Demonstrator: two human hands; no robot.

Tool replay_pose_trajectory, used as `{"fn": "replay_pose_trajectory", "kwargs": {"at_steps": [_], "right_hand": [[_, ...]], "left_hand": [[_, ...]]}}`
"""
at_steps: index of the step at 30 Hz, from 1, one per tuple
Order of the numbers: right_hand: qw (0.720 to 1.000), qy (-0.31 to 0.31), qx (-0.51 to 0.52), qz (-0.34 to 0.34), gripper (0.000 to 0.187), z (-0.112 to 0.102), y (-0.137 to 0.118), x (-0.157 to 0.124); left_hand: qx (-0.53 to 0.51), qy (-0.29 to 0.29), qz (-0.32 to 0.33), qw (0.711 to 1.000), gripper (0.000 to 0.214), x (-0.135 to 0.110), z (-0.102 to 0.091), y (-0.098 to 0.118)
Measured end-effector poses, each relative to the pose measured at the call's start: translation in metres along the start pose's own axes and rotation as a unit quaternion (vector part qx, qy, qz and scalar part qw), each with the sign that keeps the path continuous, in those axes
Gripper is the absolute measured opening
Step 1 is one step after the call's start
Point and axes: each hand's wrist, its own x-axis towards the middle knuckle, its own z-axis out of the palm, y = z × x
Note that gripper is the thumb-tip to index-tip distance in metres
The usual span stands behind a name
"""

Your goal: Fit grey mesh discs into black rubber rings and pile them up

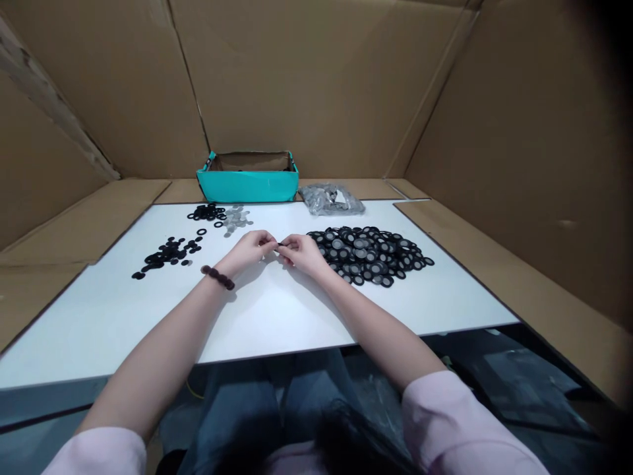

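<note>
My left hand (251,251) and my right hand (302,253) meet over the middle of the white board (277,310). Both pinch one small black ring (279,245) between their fingertips. A dark bead bracelet (217,277) circles my left wrist. Just right of my right hand lies a big heap of black rings with grey mesh centres (368,254). Left of my left hand lie scattered plain black rings (168,254).
At the back of the board are a small cluster of black rings (208,212), a patch of grey mesh discs (235,219) and a clear bag of grey discs (331,199). A teal box (247,185) stands behind. Cardboard walls enclose the area.
</note>
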Motion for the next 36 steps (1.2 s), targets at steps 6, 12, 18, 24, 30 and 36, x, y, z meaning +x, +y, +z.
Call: {"fn": "replay_pose_trajectory", "kwargs": {"at_steps": [6,12,18,24,30,36], "right_hand": [[0.999,0.033,0.022,0.01,0.009,-0.005,-0.017,-0.003],[0.994,0.005,0.082,0.077,0.015,-0.006,-0.014,-0.003],[0.991,-0.015,0.079,0.111,0.023,-0.006,-0.01,-0.002],[0.993,-0.004,0.09,0.077,0.019,-0.013,-0.021,-0.003],[0.97,0.011,0.183,0.157,0.025,-0.008,-0.022,-0.005],[0.94,-0.001,0.259,0.223,0.03,-0.007,-0.025,-0.005]], "left_hand": [[-0.096,-0.003,-0.03,0.995,0.025,-0.001,0.003,0.003],[-0.151,-0.012,-0.075,0.986,0.025,-0.004,0.009,0.007],[-0.102,0.031,-0.028,0.994,0.021,-0.002,0.015,0.002],[-0.167,0.007,-0.083,0.982,0.02,-0.004,0.01,0.007],[-0.216,0.05,-0.114,0.968,0.013,-0.006,0.018,0.013],[-0.2,0.086,-0.08,0.973,0.006,-0.003,0.023,0.013]]}}
